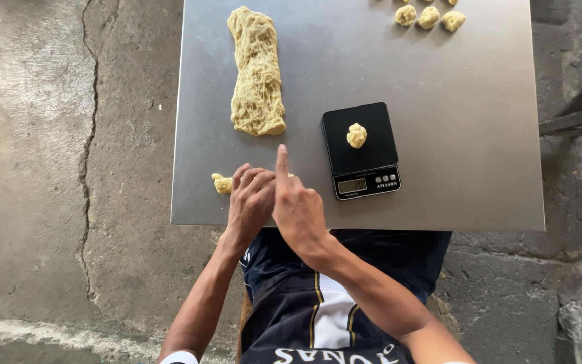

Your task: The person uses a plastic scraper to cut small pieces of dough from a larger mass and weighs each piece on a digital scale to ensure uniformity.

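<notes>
From the head camera, looking straight down, a steel table stands on a cracked concrete floor. The left hand and the right hand meet at the table's near edge, pressed side by side. The right hand has its index finger stretched forward and the rest curled. A sliver of dough shows between the hands, but I cannot tell whether either hand actually grips it; the left hand's fingers are bent down onto the table top.

The dough is pale yellow, rough and stringy on its surface. One long dough slab lies lengthwise on the left part of the table, well apart from the hands. One small dough scrap sits just beside the left hand. One dough ball rests on the black platform of a single small kitchen scale, near the right hand. At the far edge three finished dough pieces lie in a row, with bits of more cut off by the frame.
</notes>
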